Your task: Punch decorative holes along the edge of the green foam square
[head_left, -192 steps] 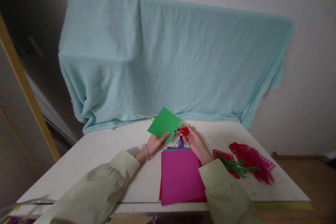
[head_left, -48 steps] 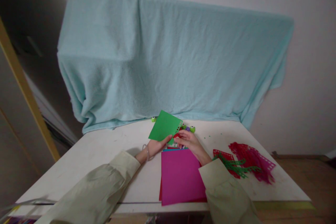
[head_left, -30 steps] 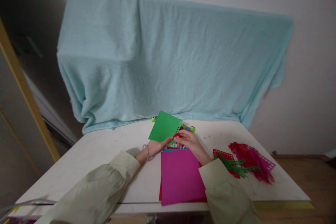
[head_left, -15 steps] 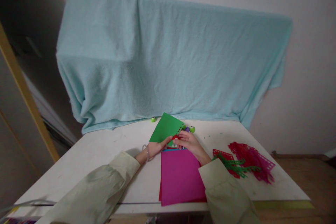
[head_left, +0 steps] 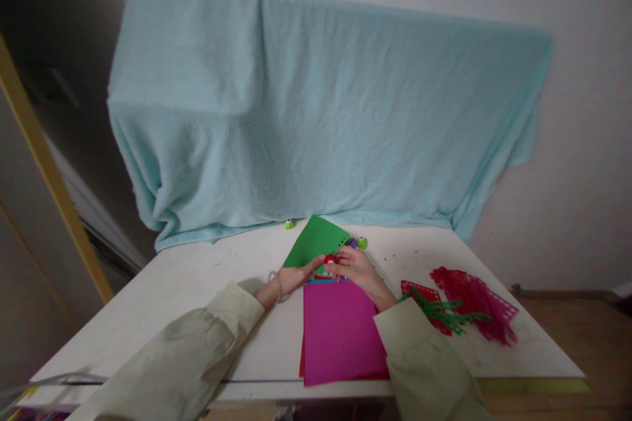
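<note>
Head view, craft table [head_left: 162, 289] set against a wall draped with a pale blue towel [head_left: 316, 112].

Green paper sheet [head_left: 315, 245] held above the middle of the table, toward its far edge. Pinched at its near corner between thumb and fingers of the left hand [head_left: 292, 275]. Tilted lower and flatter than half a second ago, its punched edge now swung toward the far edge rather than standing up. Compared with the view some six seconds back, drawn nearer to the table top and down onto the right hand.

Right hand [head_left: 356, 268] closed around a small red punch [head_left: 330, 258], fingers curled and pressed together over it, the tool touching the sheet's lower edge. Earlier held apart from the sheet; now brought against it. Judged as a fresh bite being lined up along the border of holes, with part of that edge already perforated and the rest plain.

Magenta sheet [head_left: 340, 329] on top of a stack at the near edge, just beneath both wrists. Small green punches [head_left: 362, 243] and [head_left: 289, 224] near the far edge, on either side of the held sheet. Red and green punched strips [head_left: 457, 312] heaped toward the right edge, well apart from the hands.
</note>
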A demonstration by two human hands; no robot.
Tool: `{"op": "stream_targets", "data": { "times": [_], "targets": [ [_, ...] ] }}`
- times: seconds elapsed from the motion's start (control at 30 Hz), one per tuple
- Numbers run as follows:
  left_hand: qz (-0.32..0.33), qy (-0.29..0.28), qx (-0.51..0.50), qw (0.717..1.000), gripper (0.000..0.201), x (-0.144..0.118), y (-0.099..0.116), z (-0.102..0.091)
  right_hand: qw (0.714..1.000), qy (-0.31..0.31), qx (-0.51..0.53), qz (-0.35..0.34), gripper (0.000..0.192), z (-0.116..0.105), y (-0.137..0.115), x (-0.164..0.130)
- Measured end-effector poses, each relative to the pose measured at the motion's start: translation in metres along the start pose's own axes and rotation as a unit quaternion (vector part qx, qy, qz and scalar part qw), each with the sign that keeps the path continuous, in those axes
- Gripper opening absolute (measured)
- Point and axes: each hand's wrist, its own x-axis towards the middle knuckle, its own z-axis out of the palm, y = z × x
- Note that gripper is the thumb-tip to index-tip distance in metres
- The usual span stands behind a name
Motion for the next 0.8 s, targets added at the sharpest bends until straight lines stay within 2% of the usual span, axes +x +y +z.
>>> {"op": "stream_targets", "data": {
  "times": [0.13,0.27,0.53,0.8],
  "targets": [
    [-0.018,0.001,-0.004,1.0,0.042,0.003,0.0,0.005,1.0,-0.001,-0.003,-0.004,0.037,0.0,-0.001,-0.001],
    [0.005,0.031,-0.019,0.999,0.046,0.012,-0.006,0.006,1.0,-0.001,0.003,-0.012,0.037,0.001,-0.005,-0.003],
    [0.048,0.041,-0.067,0.996,0.045,0.018,-0.009,0.007,1.0,0.015,0.002,0.0,0.038,0.002,-0.008,-0.005],
    [0.047,0.044,-0.055,0.996,0.04,0.021,-0.01,0.008,1.0,0.017,0.004,0.001,0.039,0.001,-0.005,-0.003]
  ]
}}
